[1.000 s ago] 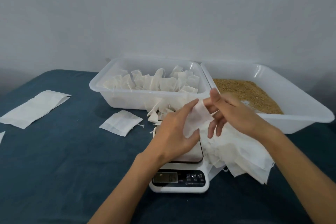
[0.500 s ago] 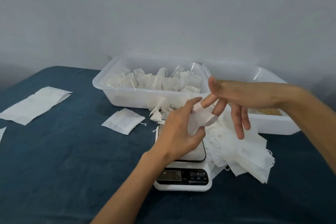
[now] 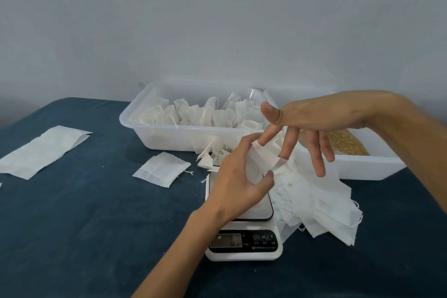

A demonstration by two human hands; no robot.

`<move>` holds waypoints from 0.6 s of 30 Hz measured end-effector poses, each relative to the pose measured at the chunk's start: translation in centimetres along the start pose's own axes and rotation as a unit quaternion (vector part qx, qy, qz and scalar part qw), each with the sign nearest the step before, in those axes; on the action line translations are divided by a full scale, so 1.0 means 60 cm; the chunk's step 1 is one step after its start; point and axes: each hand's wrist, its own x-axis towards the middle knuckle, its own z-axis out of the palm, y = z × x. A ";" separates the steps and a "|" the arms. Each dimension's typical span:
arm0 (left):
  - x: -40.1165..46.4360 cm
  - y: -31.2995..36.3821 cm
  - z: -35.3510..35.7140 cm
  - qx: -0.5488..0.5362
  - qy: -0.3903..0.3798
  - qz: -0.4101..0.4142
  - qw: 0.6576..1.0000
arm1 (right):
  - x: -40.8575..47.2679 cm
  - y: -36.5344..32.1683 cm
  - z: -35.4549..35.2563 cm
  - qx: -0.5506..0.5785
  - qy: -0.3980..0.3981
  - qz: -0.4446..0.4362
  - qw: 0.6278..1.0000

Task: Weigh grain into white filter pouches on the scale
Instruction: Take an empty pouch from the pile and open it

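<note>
Far left on the dark blue cloth-covered desk (image 3: 72, 213): a long flat white paper sheet (image 3: 42, 151). Further right, a small flat white filter pouch (image 3: 161, 170), lying alone near the clear plastic tub of filled, tied pouches (image 3: 193, 113). In the middle, a white digital kitchen scale (image 3: 244, 232), display too blurred to read. Above its platform, the left hand (image 3: 238, 184), fingers curled round an open white filter pouch (image 3: 264, 161), pinching it. Inside the pouch mouth, two fingertips of the right hand (image 3: 321, 118), spreading it; remaining fingers straight and splayed wide, pointing down. Beside the scale on the right, touching it, a loose heap of empty white pouches (image 3: 319, 203). Behind, a second clear plastic tub (image 3: 358, 167) holding golden-brown grain (image 3: 348, 144).
</note>
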 end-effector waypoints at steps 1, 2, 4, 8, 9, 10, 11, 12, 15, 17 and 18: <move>0.000 0.000 -0.001 0.008 -0.005 0.001 1.000 | 0.002 0.000 -0.003 -0.003 0.003 0.004 1.000; 0.000 0.000 -0.001 0.023 -0.011 0.003 1.000 | 0.003 -0.002 -0.007 -0.007 0.007 0.012 1.000; -0.001 -0.002 -0.002 0.065 -0.027 0.005 0.997 | 0.003 -0.005 -0.016 -0.004 0.013 0.047 0.999; -0.001 -0.012 -0.001 0.166 -0.071 0.016 0.983 | -0.009 -0.003 -0.032 -0.010 0.023 0.041 0.999; -0.001 -0.011 0.000 0.189 -0.069 0.031 0.979 | -0.014 -0.002 -0.037 -0.004 0.024 0.039 0.999; -0.001 -0.009 0.001 0.207 -0.055 0.046 0.976 | -0.019 0.001 -0.041 0.003 0.027 0.040 0.999; -0.002 -0.008 0.001 0.217 -0.029 0.056 0.974 | -0.020 0.002 -0.046 0.010 0.032 0.039 0.999; -0.002 -0.006 0.000 0.211 0.007 0.061 0.976 | -0.022 0.004 -0.050 0.016 0.038 0.039 0.998; -0.003 -0.003 -0.005 0.173 0.082 0.078 0.978 | -0.026 0.006 -0.060 0.033 0.053 0.039 0.997; -0.002 -0.005 -0.003 0.198 0.103 0.117 0.968 | -0.026 0.007 -0.062 0.036 0.058 0.041 0.997; -0.002 -0.005 0.000 0.212 0.114 0.130 0.962 | -0.025 0.007 -0.062 0.034 0.060 0.042 0.997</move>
